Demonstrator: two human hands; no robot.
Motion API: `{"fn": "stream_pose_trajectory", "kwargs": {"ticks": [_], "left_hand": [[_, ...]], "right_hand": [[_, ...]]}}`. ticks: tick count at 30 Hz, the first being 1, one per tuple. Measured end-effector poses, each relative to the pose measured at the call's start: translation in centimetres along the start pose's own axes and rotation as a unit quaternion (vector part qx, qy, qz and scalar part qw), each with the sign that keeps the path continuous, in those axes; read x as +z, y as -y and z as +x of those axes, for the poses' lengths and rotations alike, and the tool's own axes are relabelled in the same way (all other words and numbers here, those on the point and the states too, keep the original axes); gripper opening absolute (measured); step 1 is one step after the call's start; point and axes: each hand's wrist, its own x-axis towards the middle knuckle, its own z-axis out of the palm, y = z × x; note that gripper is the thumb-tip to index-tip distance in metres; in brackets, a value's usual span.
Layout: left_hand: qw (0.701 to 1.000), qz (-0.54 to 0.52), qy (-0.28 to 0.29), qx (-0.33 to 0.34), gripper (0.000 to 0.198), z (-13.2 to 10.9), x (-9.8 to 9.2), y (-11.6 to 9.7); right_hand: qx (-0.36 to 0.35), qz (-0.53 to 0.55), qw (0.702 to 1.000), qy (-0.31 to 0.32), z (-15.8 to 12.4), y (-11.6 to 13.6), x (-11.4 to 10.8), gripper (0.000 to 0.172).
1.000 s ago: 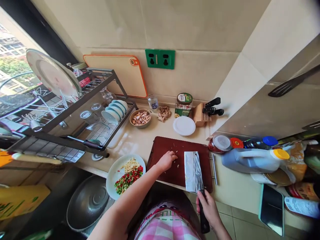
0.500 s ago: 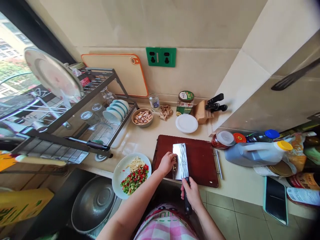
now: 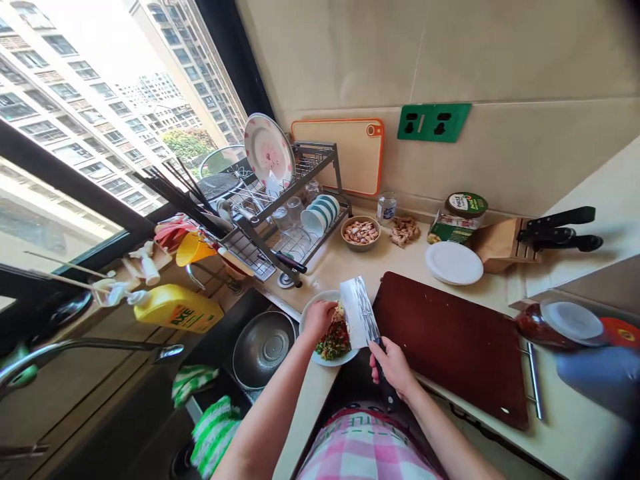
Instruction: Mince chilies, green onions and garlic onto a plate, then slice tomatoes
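A cleaver [image 3: 361,312] with a broad shiny blade is in my right hand [image 3: 393,367], whose fingers wrap its dark handle. The blade hangs over the right side of a white plate [image 3: 309,308]. My left hand [image 3: 320,320] is over the plate beside the blade's left edge, its fingers bent and drawn together; what they hold, if anything, is hidden. On the plate lie chopped red and green peppers [image 3: 334,345] and pale minced bits [image 3: 340,312], partly covered by my hand and the blade. To the right lies a dark red cutting board [image 3: 450,340], apart from both hands.
Behind stand a bowl of unpeeled garlic cloves [image 3: 361,233], ginger [image 3: 404,231], a small white plate [image 3: 454,262] and a knife block [image 3: 500,243]. A dish rack [image 3: 300,193] is at the back left. Left of the plate, a metal basin [image 3: 265,350] sits in the sink.
Both hands and the cleaver have moved left from the cutting board to over the plate of chopped peppers. The view has turned left, bringing the window and sink further in.
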Motion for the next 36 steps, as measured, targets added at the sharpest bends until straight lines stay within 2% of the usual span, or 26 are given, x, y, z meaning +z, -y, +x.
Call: {"fn": "stream_pose_trajectory", "kwargs": {"ticks": [3, 5, 7, 8, 10, 14, 17, 20, 23, 27, 32, 36], "left_hand": [[0.998, 0.022, 0.04, 0.047, 0.021, 0.2, -0.3, 0.9], [0.999, 0.03, 0.01, 0.041, 0.022, 0.7, -0.1, 0.5], [0.998, 0.014, -0.022, 0.062, 0.023, 1.3, 0.9, -1.2], [0.997, -0.006, -0.016, 0.079, 0.023, 1.5, 1.8, -2.6], [0.989, -0.059, 0.032, 0.132, 0.021, 1.1, 4.1, -6.5], [0.939, -0.127, 0.169, 0.273, 0.013, -1.9, 10.4, -16.6], [0.894, -0.142, 0.253, 0.341, 0.013, -4.6, 14.9, -22.8], [0.877, -0.12, 0.292, 0.362, 0.016, -6.4, 17.8, -26.1], [0.884, -0.065, 0.29, 0.36, 0.018, -6.8, 18.9, -27.2], [0.891, -0.017, 0.279, 0.358, 0.018, -6.6, 18.9, -27.0], [0.856, 0.004, 0.288, 0.429, 0.039, -6.4, 19.8, -27.0], [0.838, 0.014, 0.296, 0.457, 0.024, -6.2, 20.9, -27.2]], "right_hand": [[0.013, 0.048, 0.999, -0.017, -1.5, -0.4, -1.5, 0.037], [0.005, 0.081, 0.996, -0.034, -3.3, -0.9, -3.4, 0.036], [-0.01, 0.108, 0.991, -0.074, -5.7, -1.7, -5.9, 0.036], [-0.017, 0.12, 0.987, -0.104, -7.1, -2.2, -7.3, 0.036], [-0.025, 0.143, 0.974, -0.176, -10.5, -3.7, -10.0, 0.036], [-0.023, 0.168, 0.936, -0.308, -17.7, -7.5, -14.5, 0.037], [-0.005, 0.183, 0.908, -0.378, -22.0, -9.7, -16.1, 0.036], [0.014, 0.207, 0.885, -0.416, -24.7, -11.2, -16.5, 0.036], [0.027, 0.21, 0.885, -0.415, -25.7, -12.1, -17.0, 0.038], [0.046, 0.156, 0.914, -0.372, -25.4, -12.6, -18.3, 0.04], [0.044, 0.126, 0.937, -0.322, -24.3, -12.6, -19.8, 0.039], [0.043, 0.132, 0.94, -0.312, -23.8, -12.9, -19.9, 0.038]]}}
